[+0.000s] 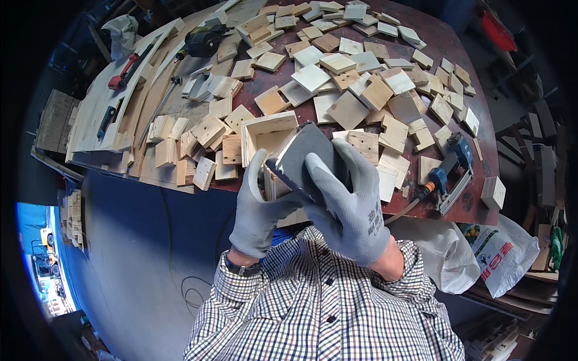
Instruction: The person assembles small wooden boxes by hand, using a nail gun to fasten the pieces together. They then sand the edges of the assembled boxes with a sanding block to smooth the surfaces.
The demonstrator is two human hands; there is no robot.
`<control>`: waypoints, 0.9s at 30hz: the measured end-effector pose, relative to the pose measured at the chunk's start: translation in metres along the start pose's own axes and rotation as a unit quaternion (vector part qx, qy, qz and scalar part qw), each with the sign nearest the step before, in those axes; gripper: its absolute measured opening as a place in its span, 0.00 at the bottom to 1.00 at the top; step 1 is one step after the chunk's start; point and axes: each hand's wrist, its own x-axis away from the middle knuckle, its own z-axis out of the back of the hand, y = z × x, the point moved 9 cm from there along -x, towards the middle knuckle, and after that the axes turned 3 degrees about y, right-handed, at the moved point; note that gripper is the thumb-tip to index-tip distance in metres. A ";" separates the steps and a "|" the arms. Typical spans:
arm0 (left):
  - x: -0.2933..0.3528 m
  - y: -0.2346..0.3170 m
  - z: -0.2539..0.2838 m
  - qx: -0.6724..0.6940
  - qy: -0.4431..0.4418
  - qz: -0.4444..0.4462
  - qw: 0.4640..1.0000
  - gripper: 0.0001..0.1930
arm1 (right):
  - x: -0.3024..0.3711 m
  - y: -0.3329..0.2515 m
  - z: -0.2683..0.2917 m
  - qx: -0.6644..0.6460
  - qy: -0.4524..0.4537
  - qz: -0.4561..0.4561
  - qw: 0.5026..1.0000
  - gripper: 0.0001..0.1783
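Note:
My right hand (352,204), in a grey work glove, is closed around a dark grey sanding block (304,159) that looks wrapped in sandpaper. The block is tilted, its pale edge facing left. Just beside it my left hand (256,207), gloved alike, grips a small wooden piece (272,185); the sanding block and my fingers hide most of this piece. Right behind my hands an open plywood box (269,129) sits near the front edge of the table.
Many loose wooden blocks (346,109) cover the dark red table (475,159). A blue nail gun (450,168) with a hose lies at the right. Boards (99,114) at the left carry a red tool (123,72). White sacks (442,253) hang at the front right.

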 end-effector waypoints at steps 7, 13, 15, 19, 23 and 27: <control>0.000 -0.005 -0.005 0.027 -0.012 -0.010 1.000 0.54 | -0.019 0.038 -0.032 0.040 0.022 -0.034 0.998 0.39; -0.001 0.001 -0.015 0.002 -0.054 -0.096 0.994 0.46 | 0.008 0.001 -0.021 0.047 -0.067 0.015 0.997 0.40; -0.002 -0.007 -0.008 -0.070 0.001 -0.081 0.994 0.48 | -0.003 0.012 -0.027 0.020 -0.031 -0.008 0.999 0.38; -0.010 -0.019 0.000 0.012 -0.001 -0.003 1.000 0.52 | -0.029 0.043 -0.032 0.002 0.046 -0.023 0.999 0.39; -0.002 -0.003 -0.005 0.080 -0.100 0.050 0.990 0.40 | -0.011 0.036 0.000 -0.052 -0.033 0.034 0.998 0.41; -0.004 0.003 -0.001 0.011 -0.133 0.012 0.991 0.47 | 0.003 0.017 0.001 -0.020 -0.153 0.096 0.983 0.39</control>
